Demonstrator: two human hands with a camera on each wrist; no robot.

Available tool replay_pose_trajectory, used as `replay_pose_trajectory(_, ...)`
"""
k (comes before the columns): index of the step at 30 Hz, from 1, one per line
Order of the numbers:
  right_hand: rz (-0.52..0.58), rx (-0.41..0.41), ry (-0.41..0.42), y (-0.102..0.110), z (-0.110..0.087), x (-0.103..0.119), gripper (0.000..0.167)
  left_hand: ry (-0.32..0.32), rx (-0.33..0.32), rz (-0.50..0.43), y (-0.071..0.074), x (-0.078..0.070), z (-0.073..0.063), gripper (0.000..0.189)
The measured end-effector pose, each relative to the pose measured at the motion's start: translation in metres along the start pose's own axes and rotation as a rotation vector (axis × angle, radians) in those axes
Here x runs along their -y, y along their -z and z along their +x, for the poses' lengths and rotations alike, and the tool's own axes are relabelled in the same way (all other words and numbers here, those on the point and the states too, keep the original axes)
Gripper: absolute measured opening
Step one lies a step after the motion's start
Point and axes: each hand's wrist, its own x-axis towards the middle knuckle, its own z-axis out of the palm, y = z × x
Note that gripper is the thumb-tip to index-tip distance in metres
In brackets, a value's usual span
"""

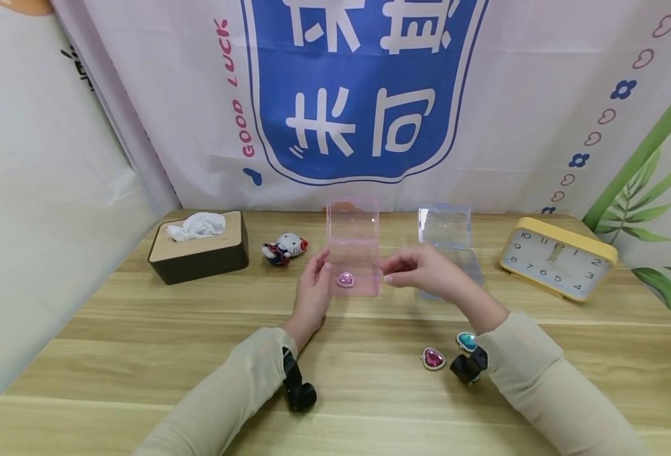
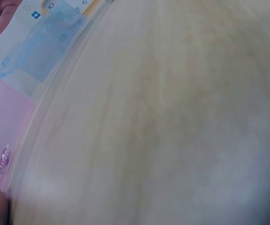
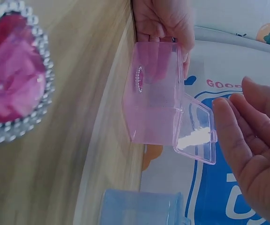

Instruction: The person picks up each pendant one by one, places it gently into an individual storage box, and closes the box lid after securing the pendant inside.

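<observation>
Over at the table's (image 1: 113,373) left stands a dark tissue box (image 1: 206,268), a white tissue (image 1: 198,226) poking up. Near it lies a plush doll (image 1: 286,247). To the right, a yellow clock (image 1: 554,263); behind, a white cloth (image 1: 531,95) reading GOOD LUCK.

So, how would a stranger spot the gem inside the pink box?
On the wooden table, find the open pink box at the person's left hand. Inside lies a pink gem edged with pale beads. Unlike the magenta gem and blue gem on bare wood, this one is boxed.
</observation>
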Motion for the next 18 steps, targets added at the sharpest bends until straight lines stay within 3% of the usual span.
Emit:
replay_pose_trajectory(10,-0.05,0.08,-0.032,0.003,-0.024,-0.009,0.03,-0.003,0.006,-0.004,-0.001,-0.001,-0.001,0.038)
replay_pose_trajectory(18,-0.119,0.219,0.014,0.008,-0.039,-0.024,0.03,0.014,0.006,-0.002,0.0,-0.002,0.0,0.037)
